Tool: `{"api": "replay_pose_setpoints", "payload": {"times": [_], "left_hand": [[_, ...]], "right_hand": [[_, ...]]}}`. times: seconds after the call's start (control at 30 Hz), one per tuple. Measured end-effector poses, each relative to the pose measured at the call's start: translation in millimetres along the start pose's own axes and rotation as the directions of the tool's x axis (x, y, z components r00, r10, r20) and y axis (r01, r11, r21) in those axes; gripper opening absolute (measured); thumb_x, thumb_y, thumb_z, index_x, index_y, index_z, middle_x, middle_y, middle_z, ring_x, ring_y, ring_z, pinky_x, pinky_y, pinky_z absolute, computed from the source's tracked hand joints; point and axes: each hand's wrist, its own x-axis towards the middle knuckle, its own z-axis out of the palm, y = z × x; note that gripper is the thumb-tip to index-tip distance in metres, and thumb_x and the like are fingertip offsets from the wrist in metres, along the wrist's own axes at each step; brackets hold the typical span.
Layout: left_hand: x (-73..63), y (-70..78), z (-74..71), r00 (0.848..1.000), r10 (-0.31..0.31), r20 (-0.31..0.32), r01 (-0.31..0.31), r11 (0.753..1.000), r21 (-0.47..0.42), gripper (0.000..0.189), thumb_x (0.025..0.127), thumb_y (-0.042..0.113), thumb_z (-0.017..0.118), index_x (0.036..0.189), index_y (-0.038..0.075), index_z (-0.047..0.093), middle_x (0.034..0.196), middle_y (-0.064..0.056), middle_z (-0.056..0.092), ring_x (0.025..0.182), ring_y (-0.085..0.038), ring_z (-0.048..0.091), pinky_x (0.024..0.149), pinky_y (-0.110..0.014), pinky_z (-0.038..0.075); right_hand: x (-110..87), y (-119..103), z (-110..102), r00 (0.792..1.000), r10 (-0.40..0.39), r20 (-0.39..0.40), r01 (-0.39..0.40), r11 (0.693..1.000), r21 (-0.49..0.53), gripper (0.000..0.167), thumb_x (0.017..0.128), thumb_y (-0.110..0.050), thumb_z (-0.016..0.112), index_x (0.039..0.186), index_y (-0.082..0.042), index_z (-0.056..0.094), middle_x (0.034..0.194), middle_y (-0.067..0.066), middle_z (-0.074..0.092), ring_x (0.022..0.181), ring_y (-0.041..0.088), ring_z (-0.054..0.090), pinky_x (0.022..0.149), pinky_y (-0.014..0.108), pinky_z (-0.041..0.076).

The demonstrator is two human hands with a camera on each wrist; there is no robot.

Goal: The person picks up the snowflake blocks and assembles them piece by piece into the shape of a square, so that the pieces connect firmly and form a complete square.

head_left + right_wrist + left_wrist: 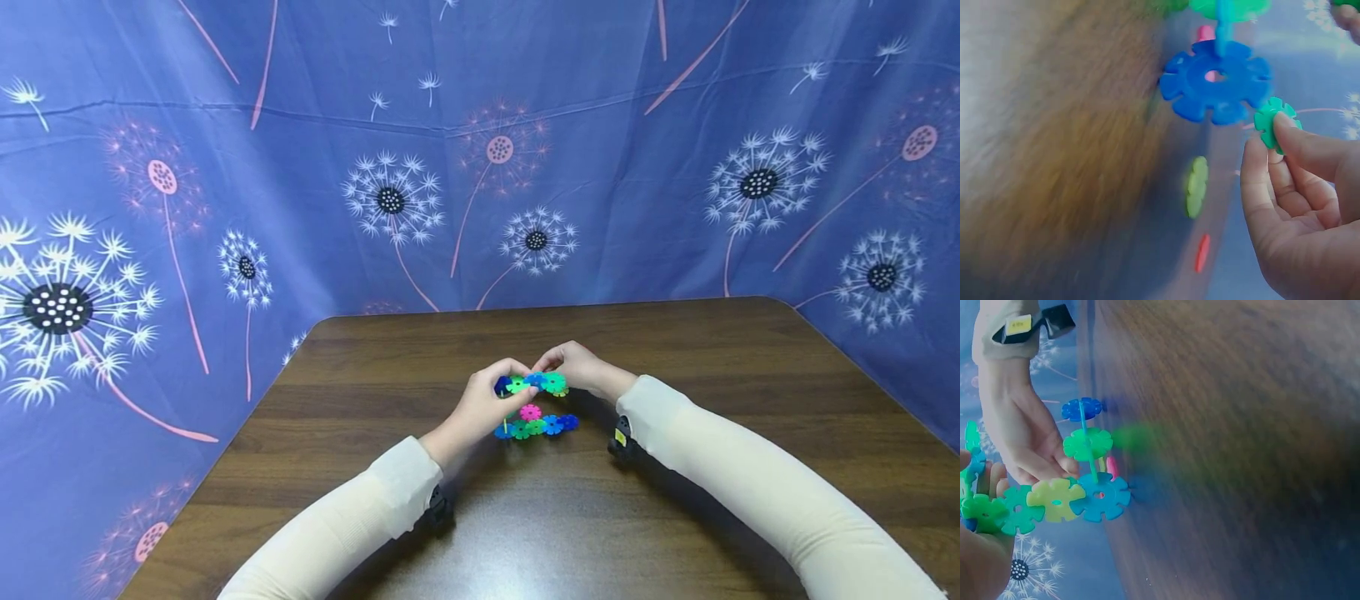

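My left hand [480,408] grips the upper row of an assembly of flower-shaped interlocking discs [553,383], the thumb in front and fingers behind. Beneath it a lower row [551,425] of blue and green discs is at the tabletop. A column of green, yellow and blue discs [1057,500] joins the two levels in the left wrist view. Just behind the upper row is my right hand [585,369]. Thumb and fingers there pinch a single green disc [1266,122], beside the assembly's dark blue disc [1188,103]. A pink disc [531,412] shows between the rows.
A loose yellow-green disc [1196,187] and a red disc [1203,253] appear on the table in the right wrist view. The brown wooden table [600,542] ends at a blue dandelion-print cloth [600,167] behind and at the sides.
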Motion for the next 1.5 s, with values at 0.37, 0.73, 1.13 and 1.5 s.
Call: {"api": "replay_pose_setpoints", "payload": {"times": [0.37,0.73,1.13,1.5], "left_hand": [[1.5,-15.9,3.6,0.999,0.000,-0.038,-0.002,0.999,-0.039,0.015,0.090,0.020,0.071,0.103,0.016,0.066,0.093,-0.004,0.067,0.066,-0.011,0.057,0.062,-0.022,0.049],[5.6,-14.8,8.3,0.997,-0.029,-0.069,0.028,1.000,-0.012,0.017,0.089,0.013,0.070,0.105,0.009,0.065,0.096,-0.008,0.067,0.065,-0.011,0.053,0.062,-0.020,0.046],[4.5,-15.9,9.0,0.997,0.006,-0.075,-0.006,1.000,-0.008,0.014,0.089,0.017,0.072,0.101,0.014,0.066,0.084,-0.005,0.065,0.060,-0.008,0.052,0.059,-0.019,0.046],[4.6,-13.7,7.7,1.000,0.023,-0.019,-0.023,1.000,0.000,0.012,0.092,0.014,0.067,0.101,0.011,0.061,0.090,-0.006,0.069,0.065,-0.004,0.060,0.056,-0.019,0.047]], "right_hand": [[-38.9,8.2,-24.1,0.987,-0.152,-0.053,0.159,0.974,0.162,0.020,0.086,-0.004,0.070,0.103,0.007,0.068,0.081,-0.001,0.071,0.078,0.024,0.068,0.083,0.050,0.055],[-63.4,6.8,-38.9,0.983,-0.167,-0.082,0.180,0.964,0.198,0.029,0.083,-0.020,0.077,0.102,0.000,0.069,0.086,0.001,0.072,0.084,0.025,0.068,0.086,0.045,0.054],[-76.5,-4.5,-33.3,0.964,-0.244,-0.102,0.257,0.955,0.148,0.028,0.082,-0.017,0.078,0.103,0.001,0.071,0.094,0.010,0.073,0.084,0.012,0.068,0.081,0.034,0.056],[-75.6,-8.3,-27.3,0.951,-0.271,-0.148,0.289,0.950,0.120,0.024,0.082,-0.014,0.078,0.101,0.000,0.073,0.096,0.014,0.073,0.082,0.008,0.067,0.076,0.030,0.056]]}}
